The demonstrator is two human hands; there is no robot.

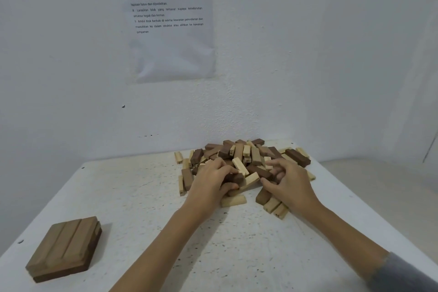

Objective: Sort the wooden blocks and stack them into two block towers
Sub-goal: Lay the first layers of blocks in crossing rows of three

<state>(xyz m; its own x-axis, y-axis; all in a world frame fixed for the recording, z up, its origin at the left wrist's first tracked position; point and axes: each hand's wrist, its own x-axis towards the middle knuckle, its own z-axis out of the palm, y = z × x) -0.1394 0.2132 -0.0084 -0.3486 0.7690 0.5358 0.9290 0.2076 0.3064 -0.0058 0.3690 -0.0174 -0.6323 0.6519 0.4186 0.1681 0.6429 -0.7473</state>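
Head view: "15" on pale block [246,150]

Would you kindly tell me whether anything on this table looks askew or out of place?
Yes: the block pile is a jumbled mix of light and dark pieces; only the dark stack sits neatly.

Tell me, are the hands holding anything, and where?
The left hand grips a dark brown block near its end; whether the right hand holds anything cannot be told.
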